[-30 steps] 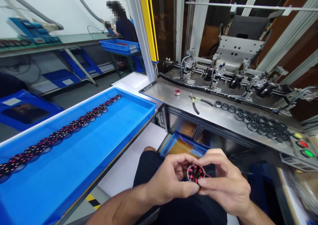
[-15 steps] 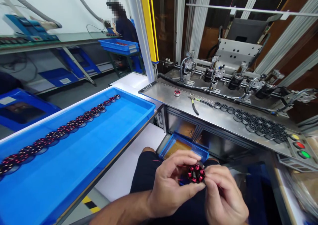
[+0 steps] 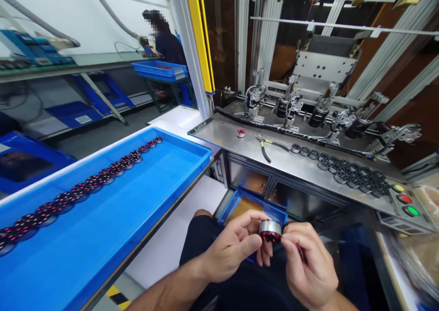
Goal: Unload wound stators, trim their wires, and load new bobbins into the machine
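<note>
Above my lap, my left hand is closed around a motor stator, a round part with a silvery rim and red wire windings. Its silver side faces me, and the red-wound face is tilted downward. Right beside it, my right hand is closed in a pinch at the stator's right edge. A thin dark red wire shows between its fingers; the fingertips hide its end. On the metal bench ahead lie green-and-black nippers and one more red-wound stator.
Rows of red-wound stators lie in a blue tray on my left. Dark unwound stators crowd the bench's right side, near the push buttons. Behind stands a winding machine. A co-worker sits far left.
The stator has turned in my left hand: its wound face pointed toward me before, and now the silver side does. My left fingers have shifted on it. The view has tilted slightly.
</note>
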`<state>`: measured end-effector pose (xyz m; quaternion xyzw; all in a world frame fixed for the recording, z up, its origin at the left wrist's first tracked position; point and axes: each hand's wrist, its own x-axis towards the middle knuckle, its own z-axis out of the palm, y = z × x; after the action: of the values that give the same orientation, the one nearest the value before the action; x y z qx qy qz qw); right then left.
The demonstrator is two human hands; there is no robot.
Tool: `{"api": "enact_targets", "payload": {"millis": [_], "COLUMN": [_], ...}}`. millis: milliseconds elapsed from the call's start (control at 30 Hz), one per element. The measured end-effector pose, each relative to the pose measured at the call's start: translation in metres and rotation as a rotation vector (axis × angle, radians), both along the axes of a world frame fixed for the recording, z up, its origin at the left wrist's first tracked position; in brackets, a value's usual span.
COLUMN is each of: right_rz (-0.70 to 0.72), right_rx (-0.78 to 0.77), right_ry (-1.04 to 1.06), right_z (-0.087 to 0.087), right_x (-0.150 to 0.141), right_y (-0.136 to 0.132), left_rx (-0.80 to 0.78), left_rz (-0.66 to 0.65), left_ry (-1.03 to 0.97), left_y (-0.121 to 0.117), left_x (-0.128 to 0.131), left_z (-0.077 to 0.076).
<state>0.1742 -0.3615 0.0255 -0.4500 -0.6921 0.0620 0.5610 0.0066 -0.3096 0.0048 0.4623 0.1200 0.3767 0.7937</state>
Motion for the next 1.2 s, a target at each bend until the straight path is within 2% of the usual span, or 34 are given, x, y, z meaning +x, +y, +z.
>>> {"api": "enact_targets", "payload": {"millis": [133, 300, 400, 467, 567, 633, 700, 767, 867, 1000, 1100, 1200], "right_rz": [-0.03, 0.034, 0.105, 0.152, 0.174, 0.154, 0.109, 0.047, 0.012, 0.117, 0.252, 0.319], "right_rx": [-0.042, -0.121, -0.129, -0.089, -0.025, -0.002, 0.004, -0.015, -0.119, -0.39, -0.6, -0.72], "right_ry": [0.029, 0.12, 0.107, 0.053, -0.057, -0.113, -0.12, -0.05, 0.148, 0.513, 0.818, 0.999], "right_z": [0.003, 0.011, 0.012, 0.011, 0.009, 0.009, 0.009, 0.008, 0.001, -0.013, -0.019, -0.018], "right_x": [0.0, 0.0, 0.005, 0.01, 0.019, 0.02, 0.018, 0.011, 0.0, -0.007, -0.01, -0.012], "right_y": [0.0, 0.001, 0.0, -0.002, -0.005, -0.006, -0.007, -0.008, -0.009, -0.01, -0.008, -0.006], "left_rx": [0.003, 0.081, -0.023, -0.085, -0.101, -0.092, -0.082, -0.051, 0.169, 0.69, 0.924, 0.998], "left_rz": [0.0, 0.14, 0.174, 0.14, -0.101, -0.191, -0.145, -0.039, 0.193, 0.511, 0.612, 0.646], "left_ry": [-0.077, -0.108, -0.189, -0.153, -0.033, -0.013, -0.044, -0.088, -0.048, 0.1, 0.207, 0.271], "left_y": [0.001, -0.001, -0.004, -0.005, -0.005, -0.007, -0.009, -0.012, -0.013, -0.008, -0.003, -0.001], "left_x": [0.001, -0.003, 0.0, 0.002, 0.005, 0.005, 0.007, 0.009, 0.01, 0.006, 0.001, -0.002], "left_z": [0.001, 0.008, 0.01, 0.008, 0.005, 0.003, 0.002, 0.001, 0.001, 0.005, 0.012, 0.018]}}
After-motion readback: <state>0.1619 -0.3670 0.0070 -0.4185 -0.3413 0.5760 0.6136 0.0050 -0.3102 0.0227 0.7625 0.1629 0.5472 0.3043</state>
